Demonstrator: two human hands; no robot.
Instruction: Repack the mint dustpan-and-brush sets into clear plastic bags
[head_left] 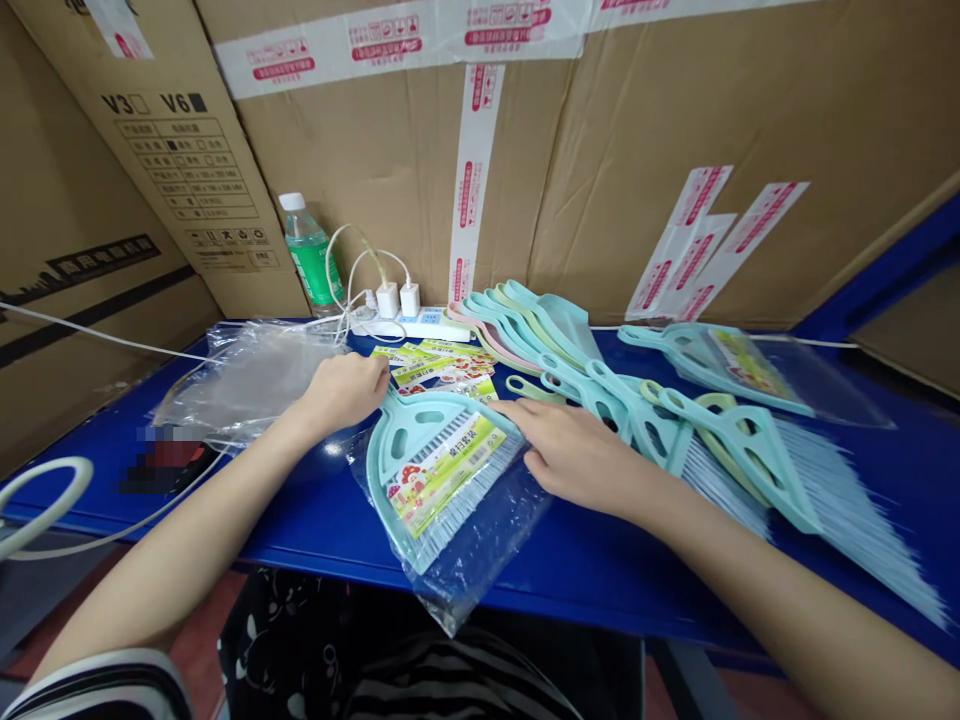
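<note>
A light-green dustpan point(380, 470) lies in front of me in a clear plastic bag point(487, 555), with a grey-bristled brush point(450, 515) and a printed yellow-green card point(448, 470) on it. My left hand point(349, 388) is closed round the handle end of the dustpan, hiding it. At the pan's upper right edge is my right hand point(566, 447), its fingers stretched toward the pan and touching the bag's side. Several loose cards point(442, 362) lie just behind the pan.
Several brushes point(757, 450) and stacked dustpans point(555, 320) spread to the right. Another bagged dustpan point(712, 362) lies at the back right. Clear bags point(251, 375), a bottle point(311, 260), a power strip point(412, 325) and cables stand left and back, before cardboard boxes point(375, 140).
</note>
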